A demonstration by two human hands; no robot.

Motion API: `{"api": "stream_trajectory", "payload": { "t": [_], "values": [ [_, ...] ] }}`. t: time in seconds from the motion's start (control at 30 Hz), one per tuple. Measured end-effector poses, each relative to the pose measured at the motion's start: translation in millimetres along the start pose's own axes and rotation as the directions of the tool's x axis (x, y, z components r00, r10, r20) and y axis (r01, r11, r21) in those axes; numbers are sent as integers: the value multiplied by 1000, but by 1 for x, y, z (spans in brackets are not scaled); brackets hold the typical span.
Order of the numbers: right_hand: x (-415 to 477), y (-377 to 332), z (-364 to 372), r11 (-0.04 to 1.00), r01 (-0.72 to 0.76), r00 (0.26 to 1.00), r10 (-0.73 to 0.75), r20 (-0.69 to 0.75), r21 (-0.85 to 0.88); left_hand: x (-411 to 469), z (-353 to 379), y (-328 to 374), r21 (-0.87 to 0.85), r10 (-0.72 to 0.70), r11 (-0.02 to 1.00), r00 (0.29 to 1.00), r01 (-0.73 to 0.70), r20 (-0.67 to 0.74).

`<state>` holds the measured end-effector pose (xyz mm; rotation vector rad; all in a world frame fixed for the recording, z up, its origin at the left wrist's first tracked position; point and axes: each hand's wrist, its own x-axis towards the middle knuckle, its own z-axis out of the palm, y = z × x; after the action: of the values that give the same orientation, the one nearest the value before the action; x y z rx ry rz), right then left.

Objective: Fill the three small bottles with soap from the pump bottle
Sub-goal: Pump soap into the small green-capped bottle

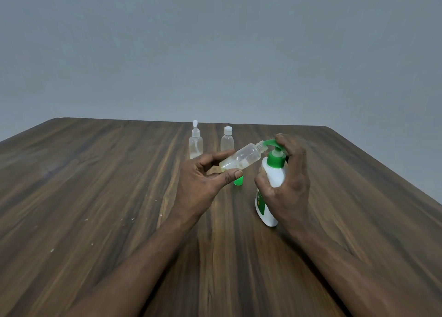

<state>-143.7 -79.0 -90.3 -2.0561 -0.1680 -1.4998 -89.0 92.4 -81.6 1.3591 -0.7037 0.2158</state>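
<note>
Head view: three small bottles (pixel 196 144), one in left grip (pixel 203 185); pump bottle (pixel 275 174) in right grip (pixel 287 180).

White pump bottle (pixel 272 175) with green pump (pixel 275 157), clear small bottles (pixel 239 158), streaked brown table (pixel 95 197).

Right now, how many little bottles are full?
None looks full. The left hand holds the open bottle, a little soap inside, at the spout of the pump bottle; the right hand grips it. The spray-top bottle and white-capped bottle behind look empty: both left.

Left hand (pixel 203 180) pinching; right hand (pixel 288 180) curled, apparently pressing downward
</note>
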Motion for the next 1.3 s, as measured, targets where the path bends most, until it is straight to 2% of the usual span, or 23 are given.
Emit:
{"api": "stream_trajectory", "payload": {
  "t": [1.3],
  "values": [
    [-1, 0, 0, 1000, 6, 1000, -6, -15, 0, 1, 0, -3, 14, -1, 1000, 1000, 1, -7]
  ]
}}
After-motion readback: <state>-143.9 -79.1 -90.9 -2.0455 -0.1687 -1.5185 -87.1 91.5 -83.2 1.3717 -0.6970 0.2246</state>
